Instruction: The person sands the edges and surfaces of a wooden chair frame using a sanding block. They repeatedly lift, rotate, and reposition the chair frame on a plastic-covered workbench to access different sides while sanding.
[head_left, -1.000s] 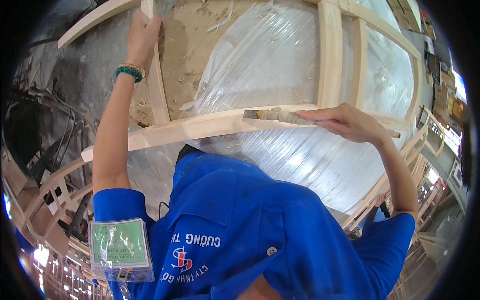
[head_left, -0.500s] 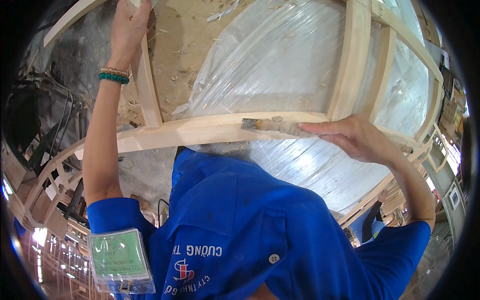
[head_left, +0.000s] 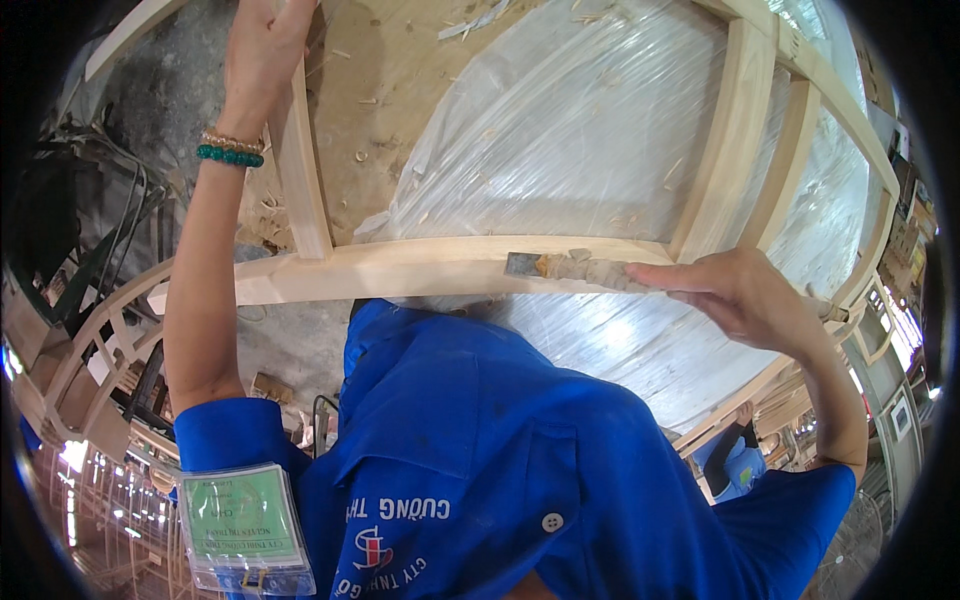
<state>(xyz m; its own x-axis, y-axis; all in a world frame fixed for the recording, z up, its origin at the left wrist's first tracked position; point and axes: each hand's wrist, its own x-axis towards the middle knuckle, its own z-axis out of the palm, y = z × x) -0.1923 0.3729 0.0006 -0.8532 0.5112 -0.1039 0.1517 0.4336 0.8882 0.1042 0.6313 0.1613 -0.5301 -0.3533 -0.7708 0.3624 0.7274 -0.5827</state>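
My right hand [head_left: 740, 295] is closed around a putty knife [head_left: 590, 270], its index finger stretched along it. The knife has a short dark blade end and is caked with beige filler. It lies along the pale curved wooden rail [head_left: 400, 268] in front of my body, its tip pointing left. At the upper left, my left hand [head_left: 265, 60] wraps around the far part of an upright wooden bar [head_left: 302, 170] that joins the rail. The fingertips of this hand are partly cut off by the picture's top edge.
Right of the knife, two wooden slats [head_left: 735, 140] run up to a curved outer rail [head_left: 840, 110]. Clear plastic film [head_left: 520, 150] lies beyond the rail, beside scraps on a brown sheet [head_left: 385, 70]. Another person [head_left: 735, 460] is at lower right.
My right hand and the putty knife have shifted right and slightly down. The wooden frame also sits a little farther right in the picture. The left hand keeps its hold on the bar.
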